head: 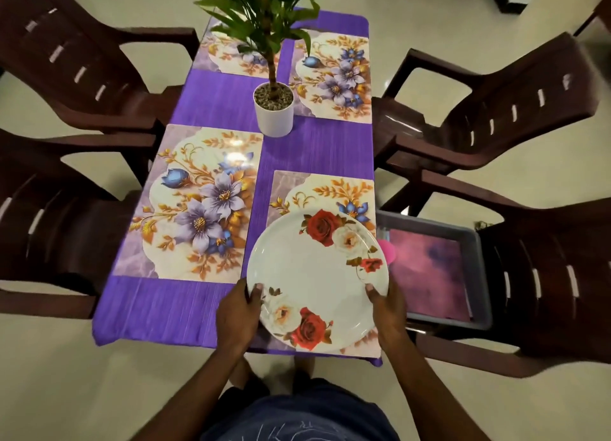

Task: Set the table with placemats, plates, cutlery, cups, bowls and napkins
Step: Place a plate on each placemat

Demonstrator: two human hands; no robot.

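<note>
A white plate [317, 275] printed with red and white roses is over the near right placemat [330, 189]. My left hand [236, 311] grips its left rim, thumb on top. My right hand [386, 308] grips its right rim the same way. Whether the plate rests on the mat or hovers just above it I cannot tell. Three more floral placemats lie on the purple tablecloth [211, 96]: near left [195, 202], far left [224, 53] and far right [337, 77]. All three are bare.
A potted plant in a white pot [273, 110] stands mid-table. Dark brown plastic chairs flank the table, two on the left [76, 77] and two on the right [496, 110]. A grey tray [479, 275] holding pink cloth sits on the near right chair.
</note>
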